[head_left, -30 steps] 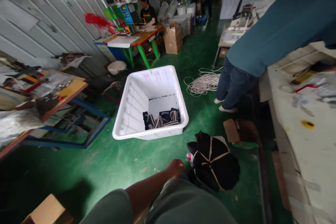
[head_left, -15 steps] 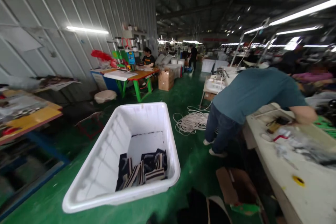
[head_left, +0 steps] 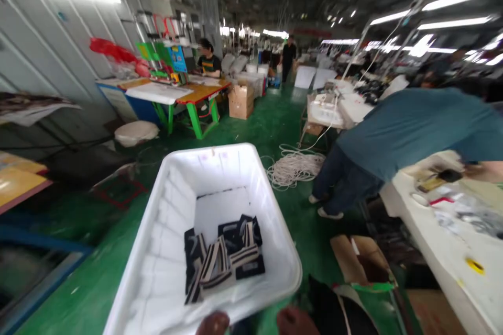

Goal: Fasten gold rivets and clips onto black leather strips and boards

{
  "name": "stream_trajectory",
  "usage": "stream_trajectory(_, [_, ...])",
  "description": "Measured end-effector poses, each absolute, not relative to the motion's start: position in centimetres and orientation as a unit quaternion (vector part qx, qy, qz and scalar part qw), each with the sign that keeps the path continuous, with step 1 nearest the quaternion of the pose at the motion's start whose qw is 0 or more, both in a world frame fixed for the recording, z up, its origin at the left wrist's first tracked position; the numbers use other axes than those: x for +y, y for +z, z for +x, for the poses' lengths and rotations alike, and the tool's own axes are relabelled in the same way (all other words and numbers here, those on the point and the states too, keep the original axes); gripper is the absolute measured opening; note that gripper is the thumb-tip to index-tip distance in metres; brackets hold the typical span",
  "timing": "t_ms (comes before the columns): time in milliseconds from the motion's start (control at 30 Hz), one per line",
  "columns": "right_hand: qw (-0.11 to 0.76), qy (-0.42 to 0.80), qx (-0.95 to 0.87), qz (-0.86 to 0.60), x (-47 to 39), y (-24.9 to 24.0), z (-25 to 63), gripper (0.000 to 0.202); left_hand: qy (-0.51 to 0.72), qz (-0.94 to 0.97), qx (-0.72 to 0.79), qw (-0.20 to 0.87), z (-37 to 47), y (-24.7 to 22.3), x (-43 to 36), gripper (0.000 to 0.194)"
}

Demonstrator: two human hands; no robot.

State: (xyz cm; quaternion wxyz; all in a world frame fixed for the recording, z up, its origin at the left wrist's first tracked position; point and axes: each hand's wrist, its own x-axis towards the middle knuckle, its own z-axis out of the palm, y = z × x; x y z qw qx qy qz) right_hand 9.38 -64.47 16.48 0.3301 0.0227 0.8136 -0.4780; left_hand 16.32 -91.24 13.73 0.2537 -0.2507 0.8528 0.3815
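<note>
A large white plastic tub (head_left: 226,154) stands on the green floor before me. Dark fabric pieces and striped bands (head_left: 216,264) lie in its near part. My left hand (head_left: 213,323) is at the tub's near rim, low in the picture, its fingers blurred. Just right of the tub, at the bottom edge, my right hand (head_left: 295,322) shows partly and blurred, next to a black item (head_left: 334,309). What either hand holds, if anything, cannot be made out.
A person in a teal shirt (head_left: 416,131) bends over the right-hand table (head_left: 444,267). Coiled white cable (head_left: 296,167) and an open carton (head_left: 361,259) lie on the floor. At left are a round stool (head_left: 136,133), a green-legged table (head_left: 194,120) and a blue frame (head_left: 43,238).
Both my hands have come into view at the bottom. The tub appears nearer and larger. The bending person has shifted right in the picture.
</note>
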Motion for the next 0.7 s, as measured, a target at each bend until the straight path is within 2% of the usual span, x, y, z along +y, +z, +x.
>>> stream_trajectory(133, [0.382,-0.495,0.78,0.037,-67.3,13.4,10.3,0.029,0.413,-0.315,0.814,0.26,19.5,10.4,-94.6,0.03])
stream_trajectory(300, [0.412,-0.515,0.748,0.069,-68.4,9.7,4.8,0.047,0.436,-0.37,0.783,0.242,20.4,8.2,-96.6,0.032])
stream_trajectory(467, [0.423,-0.51,0.745,0.081,-70.4,5.8,-0.5,0.05,0.433,-0.416,0.77,0.215,19.0,7.7,-98.3,0.036])
stream_trajectory(600, [0.422,-0.482,0.762,0.098,-72.3,0.3,-4.8,0.051,0.415,-0.436,0.766,0.226,17.0,5.4,-100.4,0.034])
stream_trajectory(700, [0.413,-0.45,0.784,0.111,-73.7,-5.2,-7.9,0.047,0.395,-0.444,0.768,0.239,15.1,1.9,-102.8,0.03])
